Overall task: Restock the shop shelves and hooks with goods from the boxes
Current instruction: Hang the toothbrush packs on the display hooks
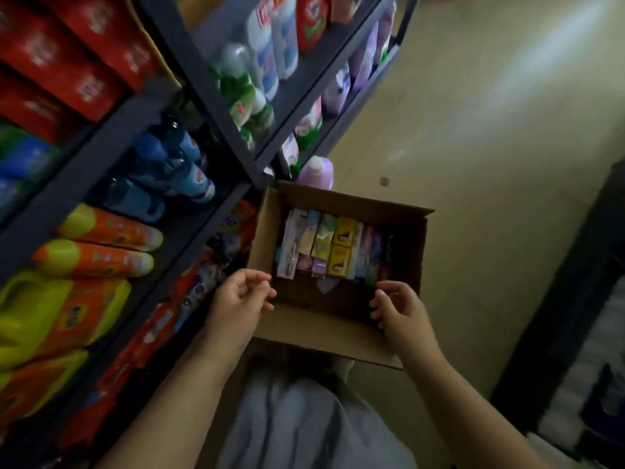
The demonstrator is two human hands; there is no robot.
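An open cardboard box [402,238] sits on the floor in front of me, next to the shelving. Several small coloured packets [333,247] stand packed in rows in its far half; the near half is dark and bare. My left hand [241,294] hovers at the box's near left corner with fingers loosely curled and nothing in them. My right hand [397,306] is at the near right edge, fingers curled loosely over the opening, also holding nothing. Whether either hand touches the cardboard I cannot tell.
Dark metal shelves [111,137] run along the left, stocked with red cartons [67,59], blue bottles [176,164], orange-yellow detergent bottles [101,245] and green-white bottles [243,93]. A purple bottle [316,172] stands behind the box. Tan floor [490,130] stretches right; a dark fixture [575,316] stands at far right.
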